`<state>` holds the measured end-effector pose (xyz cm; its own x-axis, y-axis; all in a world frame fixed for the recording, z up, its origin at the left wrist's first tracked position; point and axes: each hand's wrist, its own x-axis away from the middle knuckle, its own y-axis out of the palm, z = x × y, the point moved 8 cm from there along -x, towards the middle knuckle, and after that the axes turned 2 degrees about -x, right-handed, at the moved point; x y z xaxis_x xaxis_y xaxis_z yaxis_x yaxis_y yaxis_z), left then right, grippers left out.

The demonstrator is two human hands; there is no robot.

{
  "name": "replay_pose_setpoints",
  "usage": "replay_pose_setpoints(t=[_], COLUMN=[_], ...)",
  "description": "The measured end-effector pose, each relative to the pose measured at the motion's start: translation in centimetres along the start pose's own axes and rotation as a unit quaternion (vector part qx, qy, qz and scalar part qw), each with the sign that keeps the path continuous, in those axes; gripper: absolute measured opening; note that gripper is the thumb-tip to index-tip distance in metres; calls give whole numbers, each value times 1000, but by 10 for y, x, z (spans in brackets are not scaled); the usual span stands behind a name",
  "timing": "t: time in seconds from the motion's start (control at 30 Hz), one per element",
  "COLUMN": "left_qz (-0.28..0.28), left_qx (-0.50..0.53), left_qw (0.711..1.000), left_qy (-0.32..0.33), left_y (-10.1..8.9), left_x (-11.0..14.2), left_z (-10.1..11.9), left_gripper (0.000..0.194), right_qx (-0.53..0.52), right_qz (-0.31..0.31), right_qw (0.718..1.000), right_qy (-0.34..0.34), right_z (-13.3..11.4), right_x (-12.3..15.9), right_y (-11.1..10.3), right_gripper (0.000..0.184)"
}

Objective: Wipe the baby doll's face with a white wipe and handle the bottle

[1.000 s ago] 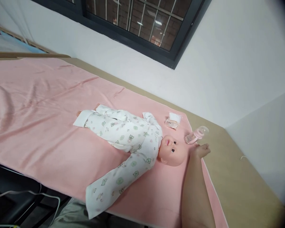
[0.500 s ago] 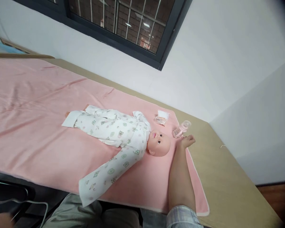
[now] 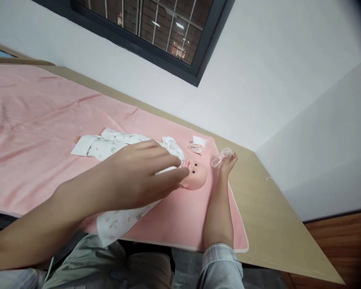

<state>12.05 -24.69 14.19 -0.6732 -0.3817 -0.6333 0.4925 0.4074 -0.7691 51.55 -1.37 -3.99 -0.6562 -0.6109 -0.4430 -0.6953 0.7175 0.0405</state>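
Observation:
A bald baby doll [image 3: 197,176] lies on its back in white patterned clothes, its head toward the right. My left hand [image 3: 147,172] reaches in from the left above the doll's chest. Its fingers are stretched out, with the thumb apart, and it holds nothing; it hides much of the doll's torso. Farther right, a clear baby bottle [image 3: 217,161] with a domed cap lies tilted near the cloth's edge. My right hand [image 3: 228,163] is close against the bottle's right side, fingers apart; whether it touches the bottle is hard to make out.
A pink cloth [image 3: 180,224] covers much of the wooden table [image 3: 276,224]. Behind the doll's head lies a small clear and white packet [image 3: 197,145]. A white wall [image 3: 243,80] with a dark-framed window [image 3: 195,76] rises along the far side.
My left hand has come in from the lower left and now hovers over the doll. My right hand has moved forward to the bottle and its fingers have spread. The view has shifted slightly.

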Motion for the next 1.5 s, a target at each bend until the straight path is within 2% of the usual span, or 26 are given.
replay_pose_setpoints(t=[0.1, 0.2, 0.33, 0.5, 0.83, 1.07, 1.17, 1.27, 1.37, 1.5], left_qz=[-14, -45, -109, -182, -205, -183, -149, -76, -3, 8], left_qx=[-31, -39, -40, -20, 34, 37, 57, 82, 104, 137], left_qw=[999, 998, 992, 982, 978, 981, 986, 992, 991, 984], left_qy=[36, 36, 55, 38, -21, -45, -41, -56, -89, -111], left_y=[-1, 7, 34, 67, 98, 89, 85, 80, 79, 84], left_x=[-22, -34, -43, -53, -46, -41, -42, -46, -50, -55], left_z=[-10, -25, -43, -69, -108, -128, -130, -133, -137, -131], left_gripper=[29, 33, 32, 31, 37, 40, 38, 45, 56, 62], right_qx=[7, 14, 45, 94, 163, 149, 66, -59, -147, -156], right_qz=[-18, -37, -48, -41, -21, -21, -43, -89, -173, -263], right_qw=[1000, 999, 998, 995, 986, 988, 997, 994, 974, 950], right_qy=[10, 7, 9, 2, 38, 17, -1, -2, -19, -66], right_z=[2, -2, -7, -13, -22, -41, -62, -96, -142, -197], right_x=[-2, -1, 2, 4, 6, 7, 9, 22, 51, 101], right_y=[2, 5, 9, 9, 7, 13, 26, 48, 73, 95], right_gripper=[59, 65, 75, 75, 75, 70, 73, 75, 81, 90])
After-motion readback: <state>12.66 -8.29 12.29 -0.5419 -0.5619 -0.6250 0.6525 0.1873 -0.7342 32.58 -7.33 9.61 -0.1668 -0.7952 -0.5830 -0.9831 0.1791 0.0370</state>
